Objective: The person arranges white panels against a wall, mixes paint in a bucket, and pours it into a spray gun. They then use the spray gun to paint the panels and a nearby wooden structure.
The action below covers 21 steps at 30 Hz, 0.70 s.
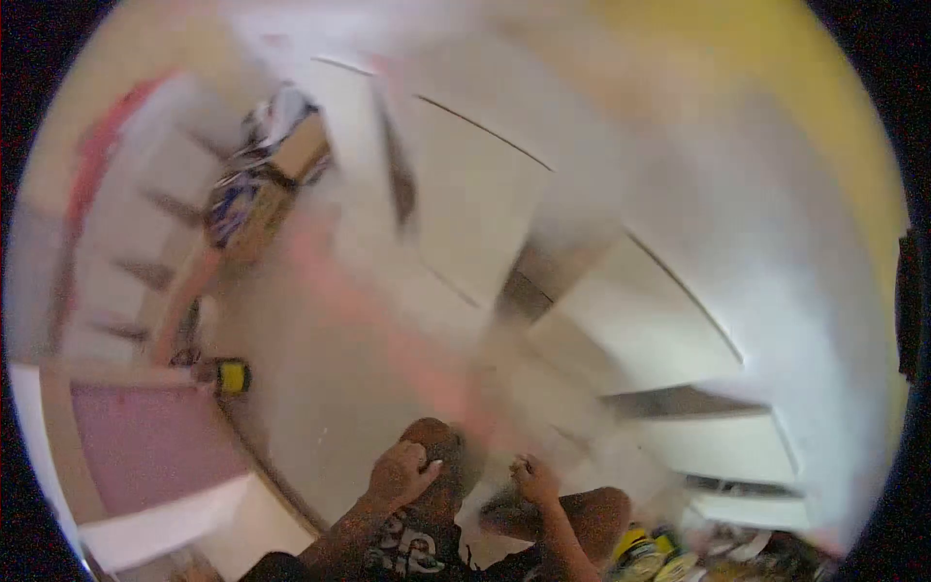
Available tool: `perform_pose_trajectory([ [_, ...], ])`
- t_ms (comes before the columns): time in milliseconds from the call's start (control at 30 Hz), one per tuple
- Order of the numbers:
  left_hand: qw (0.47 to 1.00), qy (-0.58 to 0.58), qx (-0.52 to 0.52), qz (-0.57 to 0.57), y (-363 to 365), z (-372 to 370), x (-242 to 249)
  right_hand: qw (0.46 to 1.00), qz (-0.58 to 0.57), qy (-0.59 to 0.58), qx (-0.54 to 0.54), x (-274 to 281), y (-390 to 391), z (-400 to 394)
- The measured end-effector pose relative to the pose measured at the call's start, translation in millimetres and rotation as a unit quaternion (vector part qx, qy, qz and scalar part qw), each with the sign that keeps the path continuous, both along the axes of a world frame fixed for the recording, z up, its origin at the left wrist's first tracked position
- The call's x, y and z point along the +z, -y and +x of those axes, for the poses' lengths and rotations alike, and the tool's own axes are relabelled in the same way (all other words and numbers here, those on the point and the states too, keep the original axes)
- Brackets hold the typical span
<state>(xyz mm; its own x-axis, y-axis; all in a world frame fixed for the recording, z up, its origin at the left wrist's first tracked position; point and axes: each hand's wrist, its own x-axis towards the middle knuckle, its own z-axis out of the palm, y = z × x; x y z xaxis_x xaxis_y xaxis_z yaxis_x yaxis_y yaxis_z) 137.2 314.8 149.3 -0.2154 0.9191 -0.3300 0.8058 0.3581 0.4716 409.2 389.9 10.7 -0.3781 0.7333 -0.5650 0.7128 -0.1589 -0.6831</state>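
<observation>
My left hand [400,472] is closed beside my bent knee [432,436], its fingers curled and the thumb lying along them. Whether anything is inside that fist cannot be made out. To the right, my right hand [533,479] has its fingers drawn together in a pinch above my other leg [593,509]. What it holds, if anything, is too small and blurred to name. The two hands are apart, both over my lap, with dark printed shorts [412,548] below.
Pale panels [630,310] with dark gaps between them stand ahead and right. A cluttered box [262,194] is at upper left. A yellow-and-black object [233,375] lies by a pink-topped surface [145,441]. Yellow-and-black items [645,558] sit at lower right. Motion blurs much of the view.
</observation>
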Motion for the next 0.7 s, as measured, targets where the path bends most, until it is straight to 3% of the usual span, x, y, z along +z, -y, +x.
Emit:
perform_pose_trajectory([
  [67, 0.998, -0.031, 0.012, 0.048, 25, 7, 7, 0.981, 0.101, 0.063, 0.156, -36, 36, 32],
  [133, 0.993, -0.074, 0.014, 0.091, 53, 22, 31, 0.88, 0.262, 0.019, 0.395, -27, 88, 68],
  [167, 0.993, -0.092, 0.026, 0.074, 63, 33, 48, 0.942, 0.04, -0.014, 0.333, 68, 70, 33],
  [200, 0.992, -0.107, 0.036, 0.058, 75, 42, 63, 0.963, -0.156, -0.016, 0.219, 190, 43, -14],
  [233, 0.99, -0.113, 0.053, 0.067, 83, 34, 73, 0.961, -0.144, -0.016, 0.236, 199, 44, -24],
  [300, 0.998, 0.016, 0.004, 0.06, 119, 42, 76, 0.934, 0.156, -0.152, 0.284, 206, 60, -8],
  [333, 0.988, -0.127, -0.027, -0.088, 126, 49, 35, 0.925, 0.172, -0.152, 0.304, 225, 42, -19],
  [367, 0.913, -0.298, -0.121, -0.252, 132, 55, 0, 0.952, 0.087, -0.118, 0.268, 244, 27, -28],
  [400, 0.805, -0.393, -0.23, -0.38, 137, 58, -24, 0.97, 0.001, -0.08, 0.23, 261, 11, -35],
  [433, 0.855, -0.308, -0.203, -0.365, 146, 39, -9, 0.964, 0.016, -0.076, 0.255, 277, -6, -47],
  [467, 0.961, -0.073, -0.05, -0.26, 157, 7, 14, 0.974, -0.076, -0.056, 0.206, 284, -24, -56],
  [500, 0.974, 0.101, 0.059, -0.194, 166, -14, 34, 0.973, -0.169, -0.033, 0.152, 292, -45, -60],
  [533, 0.963, 0.173, 0.105, -0.179, 169, -30, 41, 0.961, -0.262, -0.007, 0.09, 294, -65, -63],
  [567, 0.951, 0.218, 0.131, -0.174, 173, -44, 46, 0.897, -0.027, 0.026, 0.44, 252, -92, -35],
  [600, 0.942, 0.249, 0.145, -0.171, 175, -58, 48, 0.714, 0.318, 0.042, 0.623, 213, -119, -9],
  [667, 0.925, 0.297, 0.166, -0.169, 176, -94, 50, 0.816, 0.135, 0.204, 0.524, 251, -124, -25],
  [700, 0.919, 0.316, 0.173, -0.16, 176, -119, 48, 0.836, 0.082, 0.251, 0.48, 262, -123, -45],
])
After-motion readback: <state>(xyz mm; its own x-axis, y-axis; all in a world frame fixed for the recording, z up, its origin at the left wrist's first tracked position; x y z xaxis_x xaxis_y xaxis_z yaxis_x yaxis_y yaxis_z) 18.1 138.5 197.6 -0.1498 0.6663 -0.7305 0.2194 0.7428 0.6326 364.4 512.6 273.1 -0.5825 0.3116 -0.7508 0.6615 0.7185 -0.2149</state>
